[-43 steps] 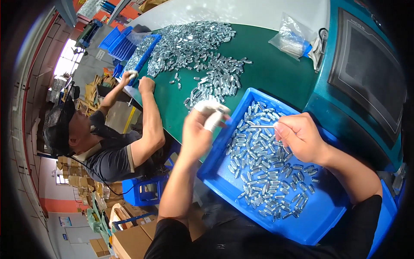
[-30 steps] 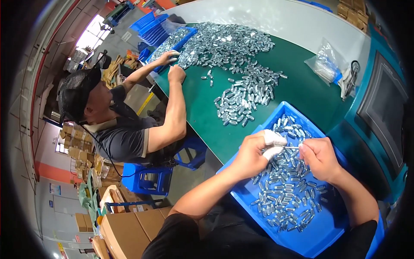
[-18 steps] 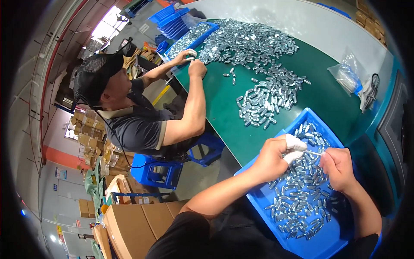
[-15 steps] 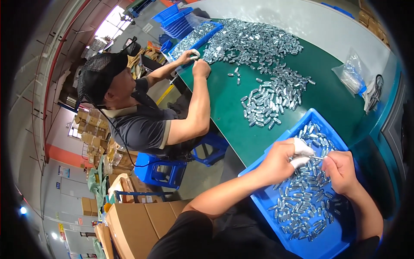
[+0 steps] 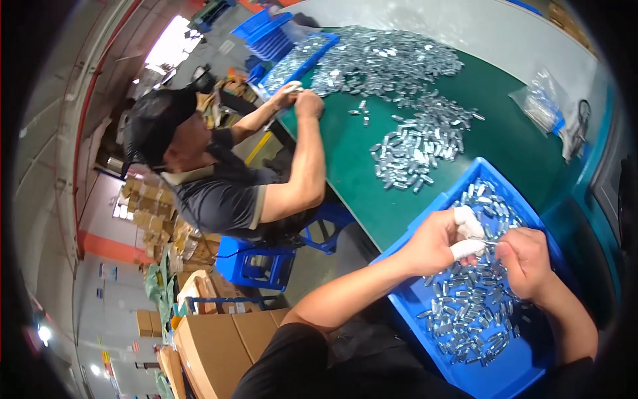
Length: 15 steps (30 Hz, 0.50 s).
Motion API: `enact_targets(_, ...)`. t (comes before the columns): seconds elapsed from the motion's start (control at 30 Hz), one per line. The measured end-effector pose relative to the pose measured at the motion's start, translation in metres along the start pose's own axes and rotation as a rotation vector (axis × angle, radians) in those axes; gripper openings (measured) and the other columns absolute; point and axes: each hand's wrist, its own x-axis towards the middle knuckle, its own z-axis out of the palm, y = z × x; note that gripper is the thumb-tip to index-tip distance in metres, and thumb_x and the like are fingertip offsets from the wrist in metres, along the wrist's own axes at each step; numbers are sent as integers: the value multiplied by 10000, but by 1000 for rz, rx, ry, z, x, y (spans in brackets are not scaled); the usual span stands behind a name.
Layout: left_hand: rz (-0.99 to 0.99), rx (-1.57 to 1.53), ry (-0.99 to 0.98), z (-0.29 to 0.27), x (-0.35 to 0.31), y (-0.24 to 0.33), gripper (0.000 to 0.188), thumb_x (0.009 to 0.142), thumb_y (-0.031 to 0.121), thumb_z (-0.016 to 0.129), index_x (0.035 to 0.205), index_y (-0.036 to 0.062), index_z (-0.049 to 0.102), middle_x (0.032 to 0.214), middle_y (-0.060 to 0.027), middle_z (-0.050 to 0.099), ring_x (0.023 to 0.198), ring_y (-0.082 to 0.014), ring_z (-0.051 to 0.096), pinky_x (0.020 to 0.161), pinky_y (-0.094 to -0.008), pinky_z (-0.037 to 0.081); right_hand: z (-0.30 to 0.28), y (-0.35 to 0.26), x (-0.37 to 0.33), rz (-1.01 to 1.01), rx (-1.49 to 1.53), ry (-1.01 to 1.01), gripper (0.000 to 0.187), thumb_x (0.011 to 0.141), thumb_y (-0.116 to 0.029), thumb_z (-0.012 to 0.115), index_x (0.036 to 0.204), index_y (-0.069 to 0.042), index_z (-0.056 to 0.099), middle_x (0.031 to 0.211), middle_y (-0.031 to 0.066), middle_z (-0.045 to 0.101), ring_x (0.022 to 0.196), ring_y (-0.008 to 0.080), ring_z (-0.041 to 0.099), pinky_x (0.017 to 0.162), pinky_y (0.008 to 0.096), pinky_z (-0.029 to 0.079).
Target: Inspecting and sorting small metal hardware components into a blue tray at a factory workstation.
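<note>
My left hand (image 5: 435, 243), with white covers on its thumb and a fingertip, is over the blue tray (image 5: 419, 312). Its fingers close around a small metal part, mostly hidden by them. Facing it, my right hand (image 5: 528, 263) is shut on a thin metal rod (image 5: 488, 242), whose visible end reaches the left fingertips. Below both hands, many short silvery metal cylinders (image 5: 475, 319) lie loose in the tray. Which end of the rod touches the part I cannot make out.
A green table (image 5: 352, 166) bears a large heap of the same cylinders (image 5: 392, 63) and a smaller pile (image 5: 419, 149). At left a co-worker (image 5: 219, 173) sits handling something small near another filled blue tray (image 5: 299, 66). A plastic bag (image 5: 541, 110) lies at right; cardboard boxes (image 5: 219, 346) stand lower left.
The view has shifted slightly. My left fingers have opened a little around the part, and the rod stays between my two hands. The co-worker's hands remain close together.
</note>
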Motion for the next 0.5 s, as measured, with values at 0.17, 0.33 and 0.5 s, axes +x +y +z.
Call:
enact_targets(0.17,46,210,-9,8,-3,1,75,914,-2,673,964,11,619,863,-57,676,775,-121,683,687,-277,580,13,-1,-5,199,230,-100,290,968,-157,538,722,-16,595,575,88,539,487,206,522,487,332,405)
enact_targets(0.33,477,840,-97,1,-2,-1,187,794,53,760,948,52,653,794,-109,637,685,-303,634,574,-353,483,20,-2,-15,707,727,-205,432,1047,-256,462,699,-37,598,564,5,535,499,64,469,474,237,362)
enact_targets(0.5,532,812,67,6,-5,-1,200,784,52,783,949,47,670,806,-95,662,713,-276,652,605,-350,507,15,0,-7,660,618,-230,426,1044,-257,466,702,-46,608,557,3,536,500,58,474,479,238,368)
